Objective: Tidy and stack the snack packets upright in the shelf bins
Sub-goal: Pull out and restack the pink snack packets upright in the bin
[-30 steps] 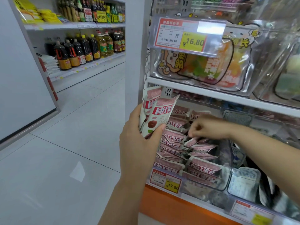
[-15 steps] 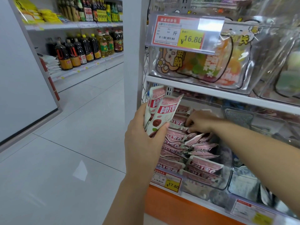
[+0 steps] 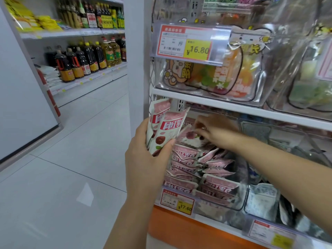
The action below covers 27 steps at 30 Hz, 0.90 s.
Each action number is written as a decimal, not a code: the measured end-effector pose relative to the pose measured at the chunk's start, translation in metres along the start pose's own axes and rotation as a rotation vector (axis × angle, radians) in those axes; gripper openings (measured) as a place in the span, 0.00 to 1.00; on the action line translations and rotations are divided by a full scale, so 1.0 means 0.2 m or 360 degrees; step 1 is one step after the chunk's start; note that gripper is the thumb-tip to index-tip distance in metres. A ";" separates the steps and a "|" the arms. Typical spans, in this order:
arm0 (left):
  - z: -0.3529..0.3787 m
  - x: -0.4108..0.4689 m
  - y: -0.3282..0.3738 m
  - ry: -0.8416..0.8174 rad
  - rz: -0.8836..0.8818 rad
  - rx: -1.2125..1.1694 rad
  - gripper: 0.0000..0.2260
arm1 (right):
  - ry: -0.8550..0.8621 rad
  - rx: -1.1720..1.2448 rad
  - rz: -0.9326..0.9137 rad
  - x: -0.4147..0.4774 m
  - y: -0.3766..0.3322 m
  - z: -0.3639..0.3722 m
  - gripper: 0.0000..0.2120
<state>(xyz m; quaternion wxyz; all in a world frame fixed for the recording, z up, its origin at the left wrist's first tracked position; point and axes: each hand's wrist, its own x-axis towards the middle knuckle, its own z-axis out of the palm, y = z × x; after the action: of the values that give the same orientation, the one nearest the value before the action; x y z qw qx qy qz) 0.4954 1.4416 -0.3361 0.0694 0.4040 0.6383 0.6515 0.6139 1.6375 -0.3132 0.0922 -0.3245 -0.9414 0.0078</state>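
My left hand (image 3: 143, 150) grips a small bundle of pink-and-white snack packets (image 3: 166, 125) upright, just left of a clear shelf bin (image 3: 242, 200). Inside the bin lie several matching pink packets (image 3: 186, 159), stacked flat and askew. My right hand (image 3: 213, 130) reaches into the back of the bin and pinches one pink packet (image 3: 188, 136), lifting it off the pile.
A price tag reading 17.60 (image 3: 177, 200) hangs on the bin's front. The shelf above (image 3: 233, 105) carries a clear bin of colourful bagged sweets (image 3: 212, 78) close over my right hand. Another bin of pale packets (image 3: 262, 200) stands to the right. Bottle shelves (image 3: 86, 56) line the aisle at left.
My right hand has moved up and toward the back of the bin and now pinches a packet, raising it. My left hand has lifted its bundle slightly.
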 end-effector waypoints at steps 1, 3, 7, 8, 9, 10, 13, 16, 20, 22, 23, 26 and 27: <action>0.00 0.00 0.00 -0.0002 0.0001 -0.0008 0.25 | -0.0030 0.0007 -0.0043 0.00 -0.02 0.02 0.08; 0.00 0.00 0.00 -0.0007 0.0003 -0.0012 0.25 | -0.0088 0.0133 -0.0022 0.01 -0.05 0.05 0.05; 0.00 0.00 0.01 -0.0018 0.0004 -0.0019 0.25 | -0.0290 0.0311 0.0087 0.00 -0.02 0.09 0.04; 0.00 0.00 0.00 -0.0018 0.0005 -0.0026 0.25 | -0.0337 0.0275 0.0090 0.00 0.00 0.09 0.05; 0.00 0.01 0.00 -0.0018 0.0004 -0.0034 0.25 | -0.0377 0.0206 0.0091 0.00 0.00 0.09 0.05; 0.01 0.01 0.00 -0.0014 0.0001 -0.0038 0.25 | -0.0416 0.0140 0.0103 0.01 0.01 0.10 0.05; 0.02 0.01 0.00 -0.0008 -0.0002 -0.0032 0.25 | -0.0541 0.0066 0.0180 0.04 0.01 0.13 0.10; 0.02 0.00 0.00 -0.0010 0.0007 -0.0036 0.26 | -0.0570 0.0070 0.0213 0.06 0.01 0.15 0.15; 0.01 0.01 -0.01 -0.0013 0.0021 -0.0016 0.26 | -0.0523 0.0137 0.0117 0.07 0.01 0.13 0.15; 0.00 0.01 -0.01 -0.0012 0.0015 -0.0011 0.26 | -0.0470 0.0182 0.0096 0.05 -0.01 0.09 0.11; 0.00 0.01 -0.01 -0.0012 0.0011 -0.0009 0.26 | -0.0445 0.0187 0.0086 0.03 -0.03 0.06 0.07; 0.00 0.01 -0.01 -0.0005 0.0003 -0.0010 0.26 | -0.0364 0.0141 0.0010 -0.02 -0.06 -0.01 0.06; 0.00 0.00 -0.01 -0.0006 0.0002 -0.0009 0.25 | -0.0318 0.0094 -0.0030 -0.03 -0.05 -0.03 0.06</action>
<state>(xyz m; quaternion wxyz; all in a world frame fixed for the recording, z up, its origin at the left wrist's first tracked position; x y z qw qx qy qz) 0.4949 1.4428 -0.3367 0.0713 0.4054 0.6361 0.6527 0.6134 1.6246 -0.3085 0.0073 -0.3104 -0.9482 0.0670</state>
